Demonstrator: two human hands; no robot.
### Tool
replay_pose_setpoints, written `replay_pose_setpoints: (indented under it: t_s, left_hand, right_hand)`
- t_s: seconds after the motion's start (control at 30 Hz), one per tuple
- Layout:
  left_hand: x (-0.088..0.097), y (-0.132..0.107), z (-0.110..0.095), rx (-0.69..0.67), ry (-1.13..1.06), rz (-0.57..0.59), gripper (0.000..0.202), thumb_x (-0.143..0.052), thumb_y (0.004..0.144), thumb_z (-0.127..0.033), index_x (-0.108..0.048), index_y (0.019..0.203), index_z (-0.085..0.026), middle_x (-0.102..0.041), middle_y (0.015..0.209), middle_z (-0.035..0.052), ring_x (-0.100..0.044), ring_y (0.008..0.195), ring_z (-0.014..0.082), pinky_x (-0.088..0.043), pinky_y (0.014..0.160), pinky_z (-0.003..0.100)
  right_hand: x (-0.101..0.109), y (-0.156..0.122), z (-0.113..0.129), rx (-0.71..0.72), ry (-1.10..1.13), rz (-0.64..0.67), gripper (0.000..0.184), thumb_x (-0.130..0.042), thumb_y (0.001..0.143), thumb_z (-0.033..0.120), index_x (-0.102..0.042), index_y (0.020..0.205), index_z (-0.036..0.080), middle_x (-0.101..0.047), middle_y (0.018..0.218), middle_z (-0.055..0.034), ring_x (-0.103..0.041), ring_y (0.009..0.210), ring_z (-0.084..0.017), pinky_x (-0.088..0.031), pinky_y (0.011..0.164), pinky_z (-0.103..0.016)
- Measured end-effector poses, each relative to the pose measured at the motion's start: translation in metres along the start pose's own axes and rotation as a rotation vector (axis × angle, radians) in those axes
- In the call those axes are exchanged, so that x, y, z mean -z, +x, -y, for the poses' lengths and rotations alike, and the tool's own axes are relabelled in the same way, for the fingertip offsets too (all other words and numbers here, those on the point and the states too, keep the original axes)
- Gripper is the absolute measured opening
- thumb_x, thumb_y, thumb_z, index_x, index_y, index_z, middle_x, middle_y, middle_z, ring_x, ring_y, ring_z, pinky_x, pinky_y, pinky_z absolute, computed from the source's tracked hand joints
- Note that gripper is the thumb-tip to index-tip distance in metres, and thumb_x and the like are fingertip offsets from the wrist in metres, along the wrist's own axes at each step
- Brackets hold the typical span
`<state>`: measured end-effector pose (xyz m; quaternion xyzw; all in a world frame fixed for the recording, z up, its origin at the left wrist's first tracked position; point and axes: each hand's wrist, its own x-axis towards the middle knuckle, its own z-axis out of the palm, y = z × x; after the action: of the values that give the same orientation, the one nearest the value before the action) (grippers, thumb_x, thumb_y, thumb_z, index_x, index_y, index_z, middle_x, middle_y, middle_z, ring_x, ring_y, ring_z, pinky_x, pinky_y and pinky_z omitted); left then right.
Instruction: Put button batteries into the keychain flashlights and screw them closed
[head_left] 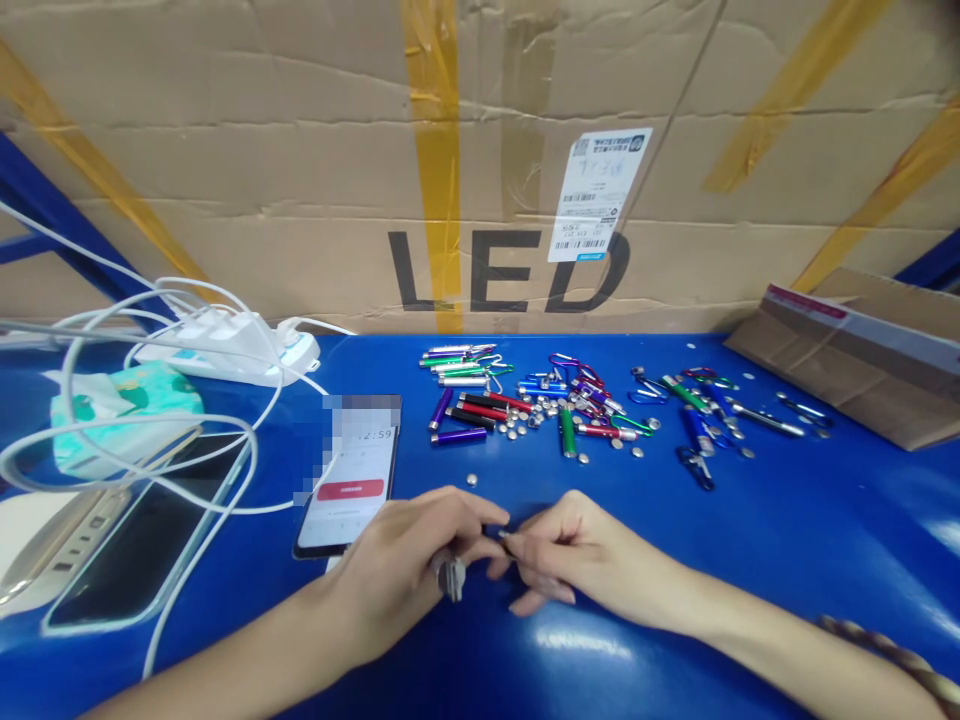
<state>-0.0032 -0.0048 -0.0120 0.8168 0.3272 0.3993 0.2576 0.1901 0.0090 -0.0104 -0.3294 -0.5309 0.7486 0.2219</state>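
Silver metal piece, tube-like, blurred. Location: near side of the blue table, under the curled fingers of the left hand.

Left hand: fingers bent round the silver piece, index finger and thumb reaching rightward to the other hand's fingertips.

Right hand: thumb and index finger pressed together, apparently pinching a small glinting bit; its kind cannot be told. Fingertips of both hands meet or nearly meet there.

Step in hand, as judged: close two-handed handling of small parts; whether they are being joined or parted cannot be told. Demands of the move: steady left hold, light right pinch, the two parts kept in line. Risk: so small a bit could slip.

Stock beyond the hands, mid-table to far right: mini penlights, assorted, one green penlight standing out, one purple penlight lying to its left; silver discs, probably button cells, one lone disc nearest the hands; carabiner clips, including a dark carabiner at right.

Left side: lit smartphone, just beside the left hand; white power strip, farther off.

Far right: open cardboard box.
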Motion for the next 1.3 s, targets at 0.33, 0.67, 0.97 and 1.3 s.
replay_pose_setpoints:
  t_s: [0.33,0.67,0.97,1.3]
  left_hand:
    - [-0.001,0.012,-0.009,0.259,-0.118,-0.083,0.031,-0.056,0.079,-0.010,-0.033,0.061,-0.021,-0.070,0.082,0.0005,-0.067,0.073,0.0148,-0.054,0.061,0.024]
    - [0.000,0.010,-0.010,0.287,-0.222,-0.104,0.031,-0.067,0.071,-0.007,-0.042,0.058,-0.020,-0.063,0.059,-0.0048,-0.067,0.063,0.0153,-0.052,0.056,0.022]
    - [0.004,0.006,-0.014,-0.024,-0.223,0.088,0.024,-0.049,0.078,0.004,-0.046,0.069,-0.019,-0.055,0.063,-0.0007,-0.062,0.065,0.0138,-0.052,0.055,0.021]
    - [0.002,-0.001,-0.004,-0.132,-0.152,0.169,0.025,-0.044,0.080,0.006,-0.044,0.073,-0.019,-0.056,0.065,0.0008,-0.059,0.072,0.0147,-0.050,0.062,0.023]
  right_hand:
    - [0.002,-0.004,0.008,0.158,-0.347,-0.055,0.044,-0.046,0.086,0.046,-0.057,0.061,0.012,-0.044,0.063,0.0017,-0.044,0.062,-0.008,-0.045,0.065,-0.022]
    - [0.008,-0.005,0.010,0.120,-0.335,0.179,0.036,-0.045,0.089,0.036,-0.055,0.065,0.011,-0.047,0.067,0.0003,-0.044,0.064,-0.008,-0.039,0.062,-0.023]
    - [-0.001,-0.006,0.000,-0.031,-0.111,0.117,0.041,-0.060,0.075,0.047,-0.061,0.060,0.008,-0.047,0.061,0.0008,-0.042,0.059,-0.008,-0.040,0.061,-0.023]
    - [-0.009,-0.005,-0.009,0.071,-0.275,-0.037,0.030,-0.056,0.081,0.036,-0.069,0.069,0.011,-0.055,0.066,-0.0017,-0.043,0.058,-0.009,-0.036,0.053,-0.021]
